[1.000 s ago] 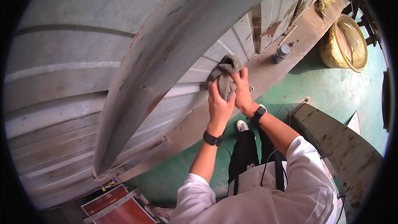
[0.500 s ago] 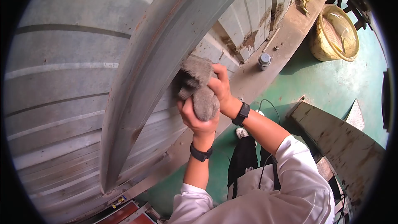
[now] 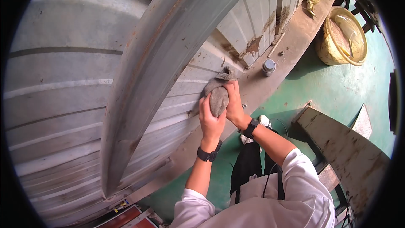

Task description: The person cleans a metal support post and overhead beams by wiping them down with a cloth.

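A dirty grey cloth (image 3: 219, 100) is bunched up between my two hands, close to the ribbed metal wall (image 3: 185, 88). My left hand (image 3: 211, 120) grips its near, left side with the fingers curled round it. On the right side, my right hand (image 3: 234, 104) holds the same cloth, thumb and fingers closed on it. One loose end of the cloth sticks out beyond the hands. The hands are right of the wide grey metal beam (image 3: 158, 63), just above the dusty ledge (image 3: 253, 86). Whether the cloth touches the wall I cannot tell.
A grey cap-like cylinder (image 3: 268, 66) stands on the ledge, with small nuts nearby. A yellow bucket (image 3: 337, 55) holding some clear plastic is on the green floor (image 3: 325, 86). To my right lies a stained metal panel (image 3: 341, 143). A crumpled yellow thing (image 3: 313, 2) rests farther up the ledge.
Both hands have moved right with the cloth, away from the beam and nearer the ledge. The cloth is now bunched smaller, with its loose end turned to the upper right.
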### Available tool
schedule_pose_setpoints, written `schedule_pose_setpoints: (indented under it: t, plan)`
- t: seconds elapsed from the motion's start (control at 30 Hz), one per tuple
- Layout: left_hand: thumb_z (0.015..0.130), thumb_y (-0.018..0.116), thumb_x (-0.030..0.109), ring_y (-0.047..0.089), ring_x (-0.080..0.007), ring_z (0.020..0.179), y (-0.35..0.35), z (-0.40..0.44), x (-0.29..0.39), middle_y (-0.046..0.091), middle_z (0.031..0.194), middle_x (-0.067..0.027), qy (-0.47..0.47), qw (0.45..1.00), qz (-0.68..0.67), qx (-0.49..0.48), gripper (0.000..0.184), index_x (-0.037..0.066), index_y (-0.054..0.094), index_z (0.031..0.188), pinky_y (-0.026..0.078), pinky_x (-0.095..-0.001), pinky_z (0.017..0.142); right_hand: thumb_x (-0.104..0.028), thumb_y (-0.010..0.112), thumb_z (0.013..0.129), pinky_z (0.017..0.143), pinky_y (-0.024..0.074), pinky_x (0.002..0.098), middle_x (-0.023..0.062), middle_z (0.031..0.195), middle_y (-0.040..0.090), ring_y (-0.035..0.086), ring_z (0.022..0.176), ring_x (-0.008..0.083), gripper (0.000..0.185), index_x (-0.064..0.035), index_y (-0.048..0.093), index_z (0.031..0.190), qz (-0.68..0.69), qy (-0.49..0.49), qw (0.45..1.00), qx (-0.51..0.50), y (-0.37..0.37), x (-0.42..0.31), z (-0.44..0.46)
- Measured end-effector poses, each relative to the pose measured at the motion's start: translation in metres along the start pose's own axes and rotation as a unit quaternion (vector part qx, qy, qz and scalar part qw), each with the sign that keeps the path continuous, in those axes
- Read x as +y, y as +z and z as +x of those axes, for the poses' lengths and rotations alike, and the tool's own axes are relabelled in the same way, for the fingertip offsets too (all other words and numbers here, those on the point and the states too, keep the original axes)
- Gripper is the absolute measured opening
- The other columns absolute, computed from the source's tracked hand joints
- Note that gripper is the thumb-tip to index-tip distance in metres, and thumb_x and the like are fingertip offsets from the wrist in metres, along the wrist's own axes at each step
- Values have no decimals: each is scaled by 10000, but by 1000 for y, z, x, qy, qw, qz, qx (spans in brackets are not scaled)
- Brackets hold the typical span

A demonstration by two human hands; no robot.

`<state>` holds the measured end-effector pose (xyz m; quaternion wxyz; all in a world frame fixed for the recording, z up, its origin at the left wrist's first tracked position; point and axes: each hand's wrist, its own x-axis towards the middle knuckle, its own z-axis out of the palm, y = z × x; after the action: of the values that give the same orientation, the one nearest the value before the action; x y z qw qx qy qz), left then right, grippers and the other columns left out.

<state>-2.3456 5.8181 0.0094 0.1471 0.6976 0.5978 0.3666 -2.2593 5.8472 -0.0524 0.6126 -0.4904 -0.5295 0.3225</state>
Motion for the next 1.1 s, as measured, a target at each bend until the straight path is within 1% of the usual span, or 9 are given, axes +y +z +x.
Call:
schedule_pose_setpoints:
  t: [0.13,0.27,0.43,0.5,0.63,0.7,0.87,1.0,1.1]
  plan:
    - [822,679,365,507,-340,1153,-53,-18,17,478,1260,-240,70,981,9,178,741,-93,349,1302,402,-476,972,-38,719,661,743,505,398,147,1044,516,545,916,349,427,-63,551,1053,98,-196,974,-63,2,-82,48]
    - [849,633,450,509,-326,1138,-75,-12,32,455,1285,-247,54,950,18,308,758,-104,337,1273,419,-479,936,-65,708,635,624,506,362,108,1002,534,555,828,284,436,-103,574,1049,129,-299,941,-92,18,-114,66]
    - [866,621,483,538,-391,1072,-47,-24,-43,524,1184,-261,195,952,96,218,680,-63,400,1206,434,-493,903,-87,706,636,564,500,356,85,950,543,560,779,273,310,-92,554,906,36,-253,963,-83,21,-62,39]
    - [866,636,444,552,-434,1026,-27,-30,-59,550,1128,-270,174,963,111,175,602,-45,441,1159,445,-498,883,-92,712,630,561,503,358,82,939,544,565,779,276,301,-86,552,884,-17,-218,971,-96,19,-27,23]
    - [853,670,283,564,-461,1015,22,-49,-59,558,1114,-305,-91,991,102,15,489,-60,480,1147,465,-482,861,-74,714,617,640,511,413,119,950,535,578,828,339,353,-75,542,925,-119,-56,980,-151,11,48,-17]
    - [848,672,236,548,-469,1052,34,-51,-53,552,1134,-334,-271,957,35,-94,551,-80,445,1240,459,-471,878,-57,696,641,710,501,448,137,975,529,571,867,378,363,-64,531,964,-149,59,970,-185,-2,63,-30]
    - [786,714,174,540,-466,1058,2,-69,-23,545,1143,-303,-155,984,-4,-91,606,-69,410,1251,459,-474,879,7,655,693,769,488,441,147,1017,541,565,936,401,389,-63,561,1064,-68,78,972,-211,-34,3,-21]
    - [685,762,63,539,-453,1049,-58,-68,28,501,1156,-253,-42,998,-31,-40,629,-10,415,1205,493,-463,830,2,712,680,820,495,410,161,1094,557,577,985,380,486,-78,572,1138,-45,-50,972,-227,-43,-73,-5]
    - [637,820,126,539,-450,1068,-109,-64,63,487,1194,-263,47,999,-20,11,714,-9,427,1218,499,-468,852,-18,767,646,871,483,419,206,1185,532,563,1033,398,521,-72,572,1126,-25,-136,969,-205,-45,-132,-5]
